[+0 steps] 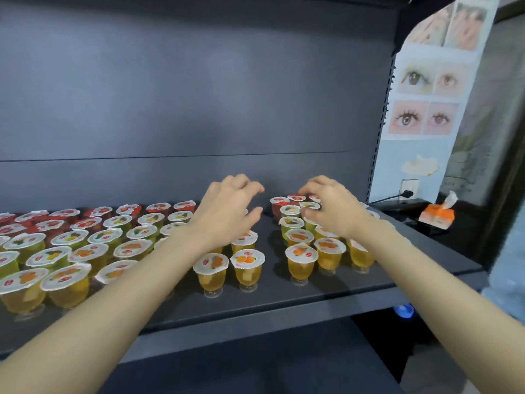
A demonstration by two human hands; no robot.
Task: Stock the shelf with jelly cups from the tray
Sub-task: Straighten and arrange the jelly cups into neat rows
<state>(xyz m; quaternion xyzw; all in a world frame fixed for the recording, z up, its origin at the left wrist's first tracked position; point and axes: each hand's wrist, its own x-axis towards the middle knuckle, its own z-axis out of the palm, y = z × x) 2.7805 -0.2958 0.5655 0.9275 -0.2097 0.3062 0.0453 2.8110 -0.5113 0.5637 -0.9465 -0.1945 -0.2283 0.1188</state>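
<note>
Dark grey shelf [272, 288] mid-frame is packed with jelly cups [247, 268]: red at the back, then green, orange up front. Left hand [227, 207] hovers over them, fingers loose, holding nothing. Right hand [331, 207] pinches a jelly cup [310, 206] in the cluster centre right of the frame.

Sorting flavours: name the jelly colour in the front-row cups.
The front-row cups hold orange-yellow jelly; head view shows it.

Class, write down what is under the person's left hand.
Orange jelly cups peek out under the left hand, standing on the shelf. Cups directly beneath the palm are hidden.
</note>
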